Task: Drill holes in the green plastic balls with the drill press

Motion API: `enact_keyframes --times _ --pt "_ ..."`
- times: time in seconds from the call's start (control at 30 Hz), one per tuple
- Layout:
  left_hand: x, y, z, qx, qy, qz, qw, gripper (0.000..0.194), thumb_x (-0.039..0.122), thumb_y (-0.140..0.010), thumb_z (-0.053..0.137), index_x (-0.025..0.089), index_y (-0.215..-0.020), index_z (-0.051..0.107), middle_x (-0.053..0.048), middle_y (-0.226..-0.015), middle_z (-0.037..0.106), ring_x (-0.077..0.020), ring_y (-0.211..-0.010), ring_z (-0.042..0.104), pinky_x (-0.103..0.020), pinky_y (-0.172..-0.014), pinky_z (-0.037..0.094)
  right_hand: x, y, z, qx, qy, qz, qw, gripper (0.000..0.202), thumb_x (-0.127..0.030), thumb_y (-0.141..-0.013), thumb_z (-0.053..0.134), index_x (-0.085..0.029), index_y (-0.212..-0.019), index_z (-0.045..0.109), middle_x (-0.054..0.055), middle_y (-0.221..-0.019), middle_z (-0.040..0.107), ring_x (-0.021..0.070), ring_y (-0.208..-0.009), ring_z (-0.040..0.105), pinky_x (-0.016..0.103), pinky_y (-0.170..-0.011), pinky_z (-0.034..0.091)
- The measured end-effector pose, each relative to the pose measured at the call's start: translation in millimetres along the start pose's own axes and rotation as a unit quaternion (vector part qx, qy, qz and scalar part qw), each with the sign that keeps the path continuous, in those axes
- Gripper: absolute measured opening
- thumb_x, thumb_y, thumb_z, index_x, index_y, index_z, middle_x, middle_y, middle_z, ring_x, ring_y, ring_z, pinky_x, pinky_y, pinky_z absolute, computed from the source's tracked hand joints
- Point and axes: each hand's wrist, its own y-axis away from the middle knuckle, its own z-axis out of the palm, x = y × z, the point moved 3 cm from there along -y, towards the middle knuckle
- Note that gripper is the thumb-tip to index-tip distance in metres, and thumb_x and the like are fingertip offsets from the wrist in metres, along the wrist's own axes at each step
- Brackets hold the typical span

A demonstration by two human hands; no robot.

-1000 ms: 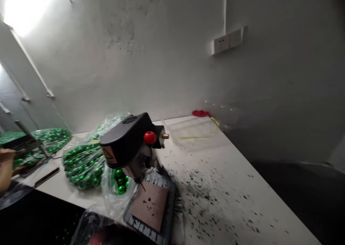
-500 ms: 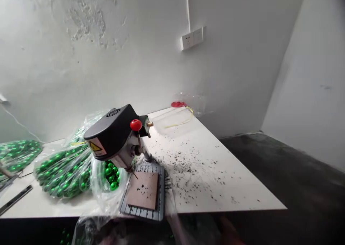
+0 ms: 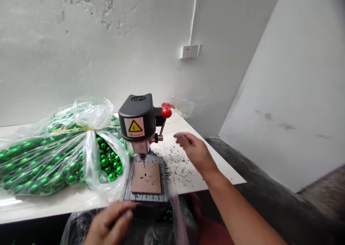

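A small bench drill press (image 3: 136, 119) with a black housing and a red-knobbed lever (image 3: 166, 112) stands on the white table. A brown square board (image 3: 151, 184) with a small hole lies on its slotted grey base (image 3: 164, 173). In front of the base is my left hand (image 3: 111, 221), its thumb and fingers drawn together; anything between them is hidden. My right hand (image 3: 195, 149) hangs over the table, right of the drill press and apart from the lever. Its fingers are loosely bent, with nothing visible in them.
Clear plastic bags of shiny green beads (image 3: 54, 158) lie left of the drill press, one with its mouth open. Dark shavings (image 3: 183, 166) litter the table to the right. Clear plastic (image 3: 72, 227) hangs below the front edge. A wall socket (image 3: 188, 51) is behind.
Both hands have come into clear view, the left in front of the base, the right beside the drill press. The camera has turned, so the drill press now appears upright and further right.
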Motion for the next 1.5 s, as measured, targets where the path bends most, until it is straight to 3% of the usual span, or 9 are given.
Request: enact_keyframes --times 0.03,0.1,0.17,0.33,0.77,0.97,1.27,1.37,1.5 --pt "9 -6 -18.6 0.060 0.001 -0.001 0.998 0.040 0.046 -0.084 0.040 0.025 -0.112 0.059 -0.007 -0.115 0.058 -0.0230 -0.108 0.051 -0.036 -0.090 0.045 -11 -14 2 0.016 0.016 -0.014 1.000 0.043 -0.057 -0.079 0.039 -0.022 -0.091 0.061 0.000 -0.083 0.063 0.0101 -0.076 0.056 0.022 -0.067 0.042" --pt "31 -17 -56.0 0.289 -0.009 -0.010 0.957 0.044 0.050 -0.077 0.049 0.019 -0.104 0.064 -0.008 -0.101 0.065 -0.0236 -0.098 0.057 -0.037 -0.089 0.045 -26 -33 8 0.033 0.056 -0.042 0.997 0.041 -0.057 -0.077 0.043 -0.022 -0.084 0.062 -0.001 -0.075 0.061 0.0090 -0.068 0.052 0.022 -0.063 0.038" --pt "56 -31 -74.3 0.357 -0.025 0.030 0.933 0.042 0.049 -0.075 0.052 0.018 -0.100 0.066 -0.007 -0.098 0.068 -0.0213 -0.090 0.061 -0.034 -0.087 0.047 -34 -44 16 0.045 0.098 -0.067 0.992 0.041 -0.057 -0.077 0.043 -0.020 -0.078 0.063 -0.001 -0.068 0.058 0.0087 -0.062 0.048 0.022 -0.060 0.033" --pt "88 -62 -79.2 0.344 -0.063 0.090 0.932 0.036 0.042 -0.076 0.054 0.019 -0.100 0.067 -0.005 -0.094 0.070 -0.0176 -0.084 0.063 -0.029 -0.082 0.047 -38 -54 21 0.078 0.198 -0.107 0.971 0.035 -0.044 -0.081 0.045 -0.018 -0.068 0.063 0.002 -0.067 0.058 0.0103 -0.061 0.045 0.024 -0.058 0.024" --pt "87 -86 -78.7 0.392 -0.039 0.090 0.915 0.022 0.034 -0.068 0.064 0.019 -0.082 0.069 -0.001 -0.078 0.071 -0.0135 -0.070 0.062 -0.026 -0.069 0.045 -42 -72 25 0.056 0.240 -0.197 0.949 0.035 -0.044 -0.083 0.041 -0.019 -0.075 0.065 -0.001 -0.055 0.053 0.0070 -0.052 0.045 0.022 -0.053 0.024" --pt "85 -90 -78.0 0.390 -0.043 0.081 0.916 0.020 0.035 -0.069 0.063 0.020 -0.081 0.069 0.000 -0.077 0.071 -0.0135 -0.071 0.062 -0.025 -0.068 0.045 -39 -80 28 0.033 0.189 -0.226 0.955 0.031 -0.038 -0.083 0.046 -0.017 -0.065 0.060 -0.002 -0.055 0.050 0.0058 -0.053 0.043 0.022 -0.057 0.026" --pt "76 -78 -70.8 0.363 -0.021 0.037 0.931 0.033 0.044 -0.071 0.059 0.020 -0.093 0.068 -0.004 -0.090 0.070 -0.0183 -0.082 0.062 -0.029 -0.077 0.046 -20 -84 26 -0.020 0.040 -0.128 0.991 0.036 -0.049 -0.077 0.050 -0.017 -0.067 0.061 0.000 -0.058 0.055 0.0071 -0.056 0.047 0.023 -0.058 0.032" --pt "61 -57 -44.3 0.300 0.059 -0.004 0.952 0.043 0.051 -0.072 0.055 0.019 -0.098 0.066 -0.007 -0.093 0.069 -0.0194 -0.082 0.061 -0.031 -0.076 0.047 -6 -91 23 -0.015 -0.028 -0.081 0.996 0.049 -0.059 -0.079 0.037 -0.015 -0.073 0.059 0.001 -0.059 0.055 0.0059 -0.051 0.046 0.022 -0.052 0.036" --pt "17 -29 40.4 0.061 0.122 0.002 0.991 0.038 0.049 -0.073 0.054 0.018 -0.088 0.070 -0.007 -0.090 0.069 -0.0188 -0.087 0.060 -0.027 -0.080 0.045 -7 -103 29 -0.003 -0.099 -0.047 0.994 0.049 -0.059 -0.080 0.035 -0.017 -0.092 0.056 0.001 -0.067 0.056 0.0040 -0.050 0.045 0.019 -0.047 0.035"
